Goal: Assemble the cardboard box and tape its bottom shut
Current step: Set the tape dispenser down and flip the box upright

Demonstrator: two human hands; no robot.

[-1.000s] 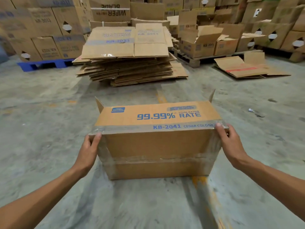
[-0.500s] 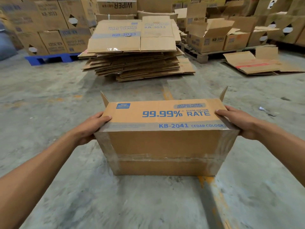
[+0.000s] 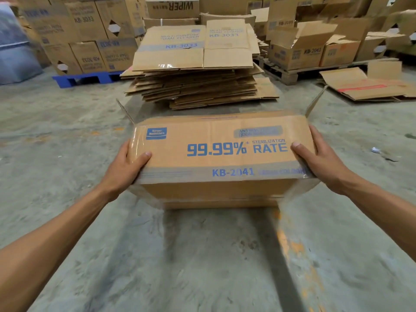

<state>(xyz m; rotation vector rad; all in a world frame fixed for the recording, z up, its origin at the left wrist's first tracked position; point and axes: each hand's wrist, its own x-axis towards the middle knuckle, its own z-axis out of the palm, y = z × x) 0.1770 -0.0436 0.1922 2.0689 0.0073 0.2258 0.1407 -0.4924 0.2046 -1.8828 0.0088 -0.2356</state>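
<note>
Okay, I've got my left hand (image 3: pixel 126 170) and right hand (image 3: pixel 319 163) clamped on the cardboard box (image 3: pixel 220 158) ends, tilted over the floor (image 3: pixel 202 255); slick tape (image 3: pixel 135 145) there could let it slip.

warehouse | concrete floor (image 3: pixel 202 255) | flattened carton stack (image 3: pixel 193 86) | printed boxes on blue pallet (image 3: pixel 85 78)

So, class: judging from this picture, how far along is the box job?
Done: the box is formed, with clear tape wrapped round its near face and ends. In hand: the left hand and right hand grip its ends. Left: the far flaps stand open; setting it down probably remains.
</note>
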